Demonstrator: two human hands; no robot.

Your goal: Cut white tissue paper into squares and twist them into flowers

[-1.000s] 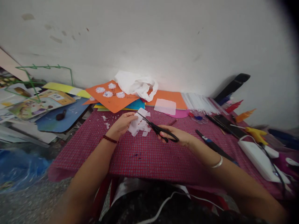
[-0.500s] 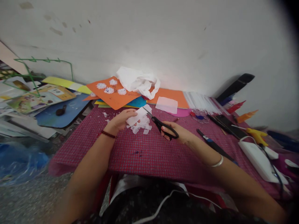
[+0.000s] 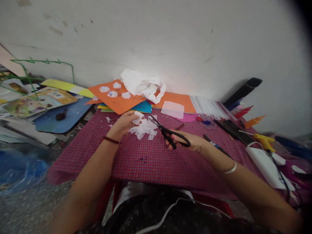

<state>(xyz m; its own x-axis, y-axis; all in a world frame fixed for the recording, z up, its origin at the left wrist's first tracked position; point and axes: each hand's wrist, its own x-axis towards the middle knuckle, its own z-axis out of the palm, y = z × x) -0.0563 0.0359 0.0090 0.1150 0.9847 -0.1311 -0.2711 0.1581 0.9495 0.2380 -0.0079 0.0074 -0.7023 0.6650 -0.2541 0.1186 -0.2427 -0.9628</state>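
Scissors [image 3: 164,130] just beside my paper [image 3: 138,117]

My left hand [image 3: 124,124] pinched the white paper by the scraps [image 3: 142,131] on the tabletop [image 3: 146,166]. Just right of it were the scissors' tips, aimed left and away from me. Last, my right hand [image 3: 193,140] curled round the black handles.

Desk [image 3: 156,170], checked red cloth [image 3: 136,167] on top, dark stains [image 3: 141,159] toward front edge. White scraps [image 3: 143,130] heaped mid-desk; smaller bits [image 3: 109,120] nearer left edge. Coloured papers [image 3: 144,107] at far edge. Pink card [image 3: 189,118], then white strips [image 3: 208,107], toward far right corner. White box [image 3: 264,165] along right edge.
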